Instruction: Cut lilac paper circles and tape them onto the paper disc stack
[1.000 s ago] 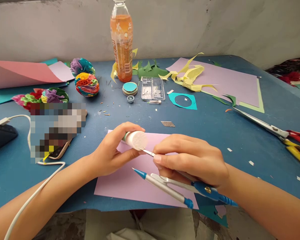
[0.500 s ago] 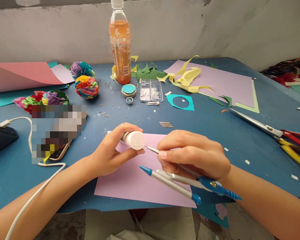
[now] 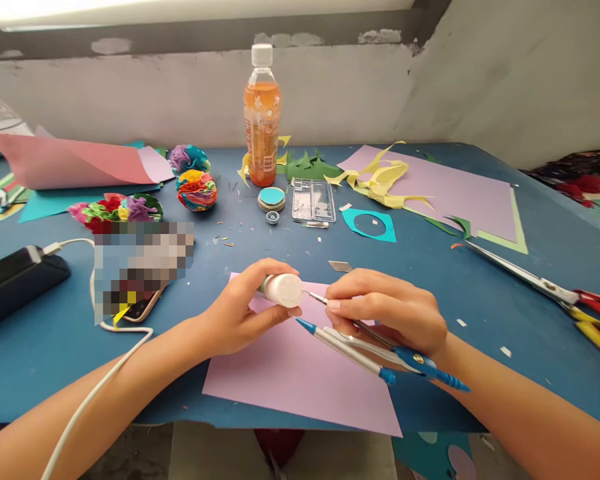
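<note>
— Blue table (image 3: 480, 287), pale wall (image 3: 155, 100) behind it; what is being held?
— Above a purple sheet (image 3: 280, 387) by the near edge, fingers of the left hand (image 3: 235, 317) grip a white-ended tube (image 3: 284, 291), its end turned toward the right hand (image 3: 387, 310).
— And that one?
— Its fingers pinch a compass (image 3: 353, 353) by one leg; the needle tip sits just beside the tube's white end, though I can't tell whether they touch. The pencil leg slants over the sheet.
— Farther off?
— An orange drink bottle (image 3: 263, 133) stands near the far edge, and scissors (image 3: 545, 287) lie toward the right edge.
</note>
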Available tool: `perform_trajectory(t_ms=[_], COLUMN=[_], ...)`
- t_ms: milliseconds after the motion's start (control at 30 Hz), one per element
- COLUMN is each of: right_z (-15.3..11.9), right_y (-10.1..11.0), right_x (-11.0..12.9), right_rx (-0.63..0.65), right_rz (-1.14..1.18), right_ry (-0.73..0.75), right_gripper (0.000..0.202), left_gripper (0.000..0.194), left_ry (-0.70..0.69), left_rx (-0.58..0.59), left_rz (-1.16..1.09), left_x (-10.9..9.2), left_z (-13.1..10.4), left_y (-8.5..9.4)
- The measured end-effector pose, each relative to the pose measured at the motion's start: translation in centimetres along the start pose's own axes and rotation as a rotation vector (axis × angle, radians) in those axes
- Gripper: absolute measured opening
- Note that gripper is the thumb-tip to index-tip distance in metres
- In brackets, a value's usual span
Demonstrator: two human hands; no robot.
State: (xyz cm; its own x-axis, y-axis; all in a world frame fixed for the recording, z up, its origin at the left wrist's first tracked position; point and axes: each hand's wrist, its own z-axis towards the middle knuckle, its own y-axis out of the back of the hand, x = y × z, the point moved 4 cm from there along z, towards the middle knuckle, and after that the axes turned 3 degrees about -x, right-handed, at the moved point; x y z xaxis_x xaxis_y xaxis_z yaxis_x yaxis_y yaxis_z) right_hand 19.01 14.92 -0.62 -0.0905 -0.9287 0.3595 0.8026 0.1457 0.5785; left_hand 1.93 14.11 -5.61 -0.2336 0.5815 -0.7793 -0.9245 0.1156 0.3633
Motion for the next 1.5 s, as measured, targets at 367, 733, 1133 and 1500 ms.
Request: perform_trajectory(t_ms=[367,733,1133,1500], right_z=[0.7,0.3,-1.9,-2.5], right_y=[1.2,0.4,4.2,3.5], right_x=[-2.6,-6.5,-12.6,-13.9], right_rx=[-0.131,0.168,0.161,0.062], right_rz=[-0.108,-0.333,-0.525,-0.517], right_ry=[-0.054,-0.204,-0.727,-0.829], right_gripper=[0.021,0.014,0.023,0.021], left_gripper=[0.034,0.038,0.028,0.052], left_ry=[0.075,0.030,-0.068,-0.099], left_rx=[-0.018,-0.393,-0.444,-0.352], left_rz=[-0.064,-0.128,-0.036,-0.040], left_x=[0.3,1.2,1.2,1.2], left_z=[0.6,0.8,0.7,0.4], left_y=[0.6,2.3,2.7,2.1])
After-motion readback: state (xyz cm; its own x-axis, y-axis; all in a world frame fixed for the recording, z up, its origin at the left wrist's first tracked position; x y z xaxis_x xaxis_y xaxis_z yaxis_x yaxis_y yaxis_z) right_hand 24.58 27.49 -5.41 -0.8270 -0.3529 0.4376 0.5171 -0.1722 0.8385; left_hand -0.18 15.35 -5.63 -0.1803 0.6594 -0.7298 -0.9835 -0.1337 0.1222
